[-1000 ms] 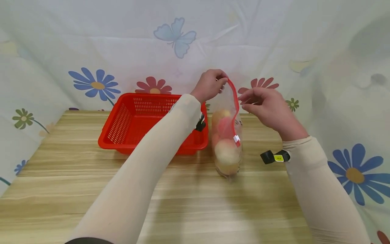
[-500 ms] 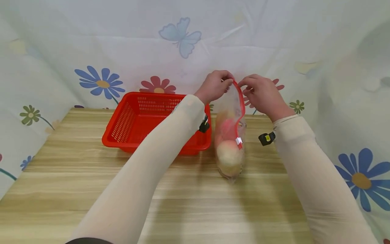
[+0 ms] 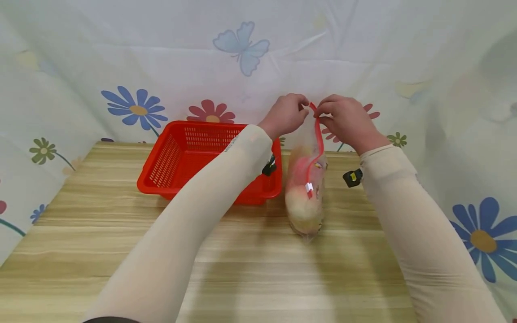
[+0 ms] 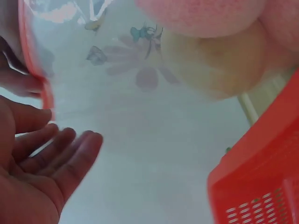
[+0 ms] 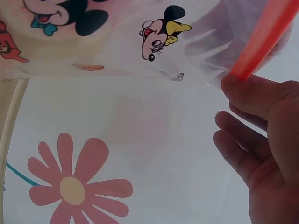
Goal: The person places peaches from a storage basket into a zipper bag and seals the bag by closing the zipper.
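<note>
A clear zip bag [image 3: 304, 215] with cartoon prints stands on the table, its lower part filled with round, peach-like fruits, one pink fruit [image 4: 205, 14] and a pale yellow one [image 4: 215, 63] among them. Along its mouth runs a red zip strip [image 3: 319, 139], hanging in a curve with a white slider [image 3: 309, 187] near the low end. My left hand [image 3: 284, 114] pinches the upper end of that strip between thumb and fingertips. Right beside it, my right hand [image 3: 347, 119] pinches the strip too, thumb against it in the right wrist view and the other fingers loosely bent.
Left of the bag sits a red plastic basket [image 3: 173, 193], partly hidden behind the left forearm. The wood-grain table [image 3: 258, 278] extends toward me. A white flowered cloth [image 3: 161, 63] hangs close behind the table and down both sides.
My right hand has moved up and left from beside the bag and now pinches the red strip next to the left hand. The strip's low end with the slider has swung slightly left.
</note>
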A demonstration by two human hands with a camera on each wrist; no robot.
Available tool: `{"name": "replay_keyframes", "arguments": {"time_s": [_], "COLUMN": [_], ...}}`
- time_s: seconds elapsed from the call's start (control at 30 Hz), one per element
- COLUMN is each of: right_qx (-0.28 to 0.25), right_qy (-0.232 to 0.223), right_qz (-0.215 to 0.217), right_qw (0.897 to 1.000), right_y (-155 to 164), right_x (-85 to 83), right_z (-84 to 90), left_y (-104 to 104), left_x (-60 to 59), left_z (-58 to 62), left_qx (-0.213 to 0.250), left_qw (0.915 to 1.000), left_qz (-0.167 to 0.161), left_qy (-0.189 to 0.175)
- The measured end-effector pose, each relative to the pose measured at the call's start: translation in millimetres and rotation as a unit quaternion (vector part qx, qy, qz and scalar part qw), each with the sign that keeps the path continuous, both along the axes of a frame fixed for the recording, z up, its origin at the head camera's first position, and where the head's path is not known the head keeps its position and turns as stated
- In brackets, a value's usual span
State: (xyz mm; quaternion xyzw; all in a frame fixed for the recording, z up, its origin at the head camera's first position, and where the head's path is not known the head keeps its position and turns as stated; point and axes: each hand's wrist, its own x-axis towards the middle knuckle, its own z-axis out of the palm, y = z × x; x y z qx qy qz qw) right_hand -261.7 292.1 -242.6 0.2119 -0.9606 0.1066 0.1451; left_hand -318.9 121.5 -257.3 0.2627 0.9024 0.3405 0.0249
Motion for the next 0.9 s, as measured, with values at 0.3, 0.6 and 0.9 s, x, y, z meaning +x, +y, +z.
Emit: {"name": "replay_keyframes", "arguments": {"time_s": [0.3, 0.6, 0.9], "right_qx": [0.002, 0.024, 0.052], "right_qy": [-0.028, -0.032, -0.018], "right_qz": [-0.036, -0.038, -0.037], "right_qw": [0.999, 0.998, 0.998], "right_y": [4.6, 8.1, 17.6], "right_x": [1.8, 2.3, 4.6], "right_z": [3.8, 5.5, 10.8], "left_y": [-21.0, -28.9, -33.3], "left_x": [45.4, 112.8, 125.9], "left_z": [18.2, 30.1, 36.5], "left_qx": [-0.105, -0.172, -0.215], "left_qw": [0.9895, 0.9645, 0.9516], "left_qz": [-0.078, -0.179, -0.201], "left_qy": [-0.061, -0.09, -0.087]}}
